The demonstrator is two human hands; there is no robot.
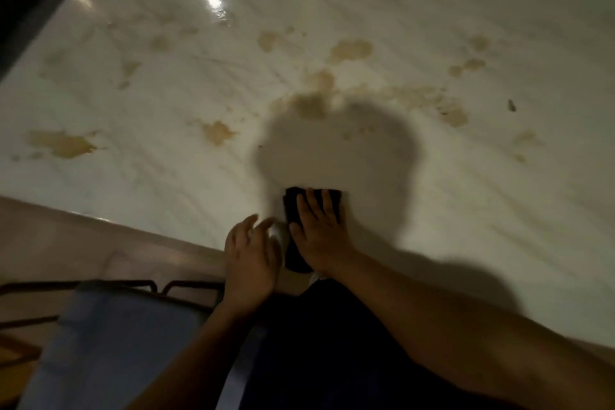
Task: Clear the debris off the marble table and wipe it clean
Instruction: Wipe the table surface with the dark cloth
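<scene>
Pressing my right hand [321, 233] flat, fingers spread, on a dark cloth [294, 209] at the near edge of the marble desk [166, 103]; cloth hangs partly over that edge. My left hand [251, 258] is loosely open just beside it, cupped at the edge; something pale and blurred sits by its fingers, can't identify it. Tan stains [349, 50] spread across the middle and far desk. One dark speck [511, 105] far right. Chair [116, 326] below left, cropped.

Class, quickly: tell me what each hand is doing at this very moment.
Left hand: open, fingers loosely curled at the table edge; whether it holds anything cannot be told.
Right hand: open, pressed flat on the dark cloth, not gripping it.
</scene>
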